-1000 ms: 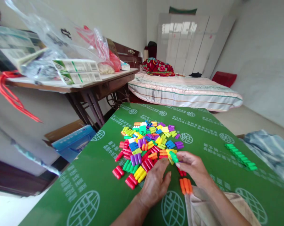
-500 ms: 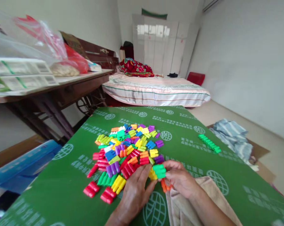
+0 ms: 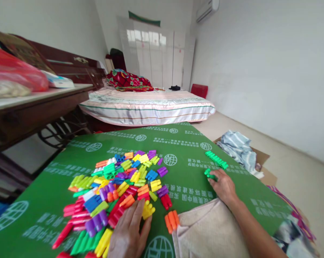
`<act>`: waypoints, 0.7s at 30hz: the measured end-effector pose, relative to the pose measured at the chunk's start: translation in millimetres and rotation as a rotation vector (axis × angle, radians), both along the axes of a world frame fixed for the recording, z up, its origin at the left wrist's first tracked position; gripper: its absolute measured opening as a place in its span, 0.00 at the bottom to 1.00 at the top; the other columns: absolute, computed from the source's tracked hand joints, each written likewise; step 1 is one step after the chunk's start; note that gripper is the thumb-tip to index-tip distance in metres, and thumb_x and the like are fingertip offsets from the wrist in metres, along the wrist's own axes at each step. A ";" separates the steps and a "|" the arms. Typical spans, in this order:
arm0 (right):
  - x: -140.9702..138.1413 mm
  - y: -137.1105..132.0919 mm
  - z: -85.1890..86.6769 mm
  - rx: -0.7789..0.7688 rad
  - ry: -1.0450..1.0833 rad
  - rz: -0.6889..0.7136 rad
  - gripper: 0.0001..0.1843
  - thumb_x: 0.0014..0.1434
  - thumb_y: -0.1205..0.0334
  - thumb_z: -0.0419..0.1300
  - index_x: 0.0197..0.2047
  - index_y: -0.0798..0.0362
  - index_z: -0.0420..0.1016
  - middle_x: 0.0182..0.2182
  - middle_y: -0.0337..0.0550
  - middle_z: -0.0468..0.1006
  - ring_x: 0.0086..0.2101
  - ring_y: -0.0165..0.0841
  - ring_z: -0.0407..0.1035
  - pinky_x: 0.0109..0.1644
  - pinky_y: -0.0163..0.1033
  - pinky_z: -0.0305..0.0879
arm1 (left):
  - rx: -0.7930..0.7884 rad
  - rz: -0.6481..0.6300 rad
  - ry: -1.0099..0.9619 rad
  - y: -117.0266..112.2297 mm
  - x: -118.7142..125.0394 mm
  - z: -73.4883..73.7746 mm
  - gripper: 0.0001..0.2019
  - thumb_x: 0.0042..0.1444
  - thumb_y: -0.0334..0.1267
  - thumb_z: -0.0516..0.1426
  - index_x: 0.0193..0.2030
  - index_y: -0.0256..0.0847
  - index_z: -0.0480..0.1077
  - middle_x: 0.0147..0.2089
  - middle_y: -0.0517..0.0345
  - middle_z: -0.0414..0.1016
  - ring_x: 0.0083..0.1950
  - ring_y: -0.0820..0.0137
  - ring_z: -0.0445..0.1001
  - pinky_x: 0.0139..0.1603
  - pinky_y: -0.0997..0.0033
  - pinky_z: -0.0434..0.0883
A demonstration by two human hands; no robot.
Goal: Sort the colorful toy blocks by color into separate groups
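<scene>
My left hand (image 3: 131,229) rests at the near edge of the heap of coloured plastic building blocks (image 3: 119,182). Between its thumb and forefinger is a yellow building block (image 3: 148,209). Off to the right, my right hand (image 3: 223,188) pinches a small green building block (image 3: 209,174) just above the green tabletop. Just beyond it lies a row of green building blocks (image 3: 216,159) joined side by side. An orange building block (image 3: 172,221) lies between my hands, touching a beige cloth (image 3: 209,229). Part of the green block is hidden by my fingers.
The green board table (image 3: 78,150) carries white print. To the left stands a sewing-machine table (image 3: 43,111) with a red plastic bag (image 3: 17,68). A bed (image 3: 151,107) is beyond the far edge. Bundled striped cloth (image 3: 237,148) lies at the right.
My right hand has moved away from my left, carrying the green block right and forward toward the green row. My left hand stays with the yellow block. The view has turned to the right.
</scene>
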State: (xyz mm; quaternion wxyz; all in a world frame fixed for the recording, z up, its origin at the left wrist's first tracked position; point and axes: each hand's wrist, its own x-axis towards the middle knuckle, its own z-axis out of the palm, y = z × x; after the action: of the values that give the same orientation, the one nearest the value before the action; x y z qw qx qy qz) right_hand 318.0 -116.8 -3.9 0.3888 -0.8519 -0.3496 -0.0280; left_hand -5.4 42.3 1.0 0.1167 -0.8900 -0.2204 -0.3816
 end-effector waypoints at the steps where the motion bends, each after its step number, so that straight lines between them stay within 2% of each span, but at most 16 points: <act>1: 7.2 -3.7 -1.9 -0.071 -0.048 -0.032 0.09 0.52 0.65 0.58 0.37 0.50 0.78 0.40 0.43 0.76 0.39 0.35 0.71 0.39 0.38 0.64 | 0.006 0.000 0.009 0.8 0.0 -1.4 0.19 0.63 0.42 0.51 0.58 0.36 0.64 0.48 0.45 0.76 0.45 0.63 0.77 0.44 0.66 0.77; 5: 19.3 -11.4 -6.7 -0.259 -0.169 -0.103 0.09 0.56 0.65 0.57 0.39 0.49 0.77 0.44 0.42 0.76 0.44 0.36 0.70 0.41 0.37 0.64 | -0.007 0.024 0.049 4.4 -2.7 -7.9 0.21 0.63 0.42 0.52 0.60 0.37 0.62 0.50 0.45 0.75 0.47 0.63 0.77 0.46 0.66 0.77; 9: 22.4 -14.4 -11.1 -0.273 -0.181 -0.160 0.10 0.59 0.61 0.56 0.42 0.49 0.77 0.48 0.44 0.75 0.46 0.37 0.69 0.41 0.38 0.64 | 0.021 0.027 0.076 7.7 -4.9 -10.1 0.22 0.62 0.42 0.53 0.61 0.36 0.60 0.50 0.44 0.74 0.47 0.62 0.77 0.46 0.66 0.77; 13: 26.1 -16.5 -14.3 -0.292 -0.170 -0.192 0.11 0.61 0.60 0.55 0.43 0.48 0.78 0.47 0.43 0.75 0.47 0.37 0.69 0.40 0.37 0.64 | 0.065 0.012 0.088 10.3 -3.2 -9.1 0.22 0.62 0.40 0.54 0.60 0.34 0.61 0.48 0.44 0.75 0.45 0.62 0.77 0.45 0.67 0.76; 21: 28.5 -9.8 -7.8 -0.386 -0.188 -0.251 0.11 0.62 0.60 0.55 0.44 0.48 0.78 0.45 0.45 0.75 0.45 0.36 0.69 0.39 0.36 0.63 | 0.070 0.005 0.088 14.4 -2.7 -12.8 0.22 0.62 0.41 0.53 0.60 0.34 0.61 0.47 0.44 0.75 0.45 0.61 0.77 0.44 0.66 0.76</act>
State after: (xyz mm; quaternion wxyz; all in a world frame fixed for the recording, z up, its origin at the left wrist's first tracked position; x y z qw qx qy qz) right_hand 346.5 -126.6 -11.8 0.1780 -0.9408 -0.2746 -0.0878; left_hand -8.1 56.7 -11.8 0.1582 -0.9008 -0.2036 -0.3494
